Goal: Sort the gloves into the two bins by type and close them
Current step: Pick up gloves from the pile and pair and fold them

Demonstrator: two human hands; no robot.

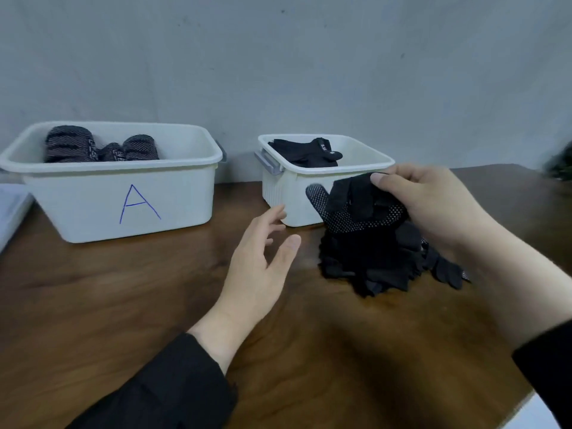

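Observation:
A white bin marked "A" point(123, 202) stands at the left, holding grey patterned knit gloves point(93, 145). To its right a smaller ribbed white bin point(278, 193) holds plain black gloves point(309, 153). My right hand point(433, 202) pinches a black glove with white grip dots point(356, 209), lifted just in front of the small bin. Under it a pile of black gloves point(377, 264) lies on the table. My left hand point(260, 258) hovers empty with fingers apart, left of the pile.
The wooden table point(123, 305) ends at a grey wall behind the bins. A flat white lid point(12, 209) lies at the far left edge. A dark blurred object point(560, 165) sits at the far right. Both bins have grey latches.

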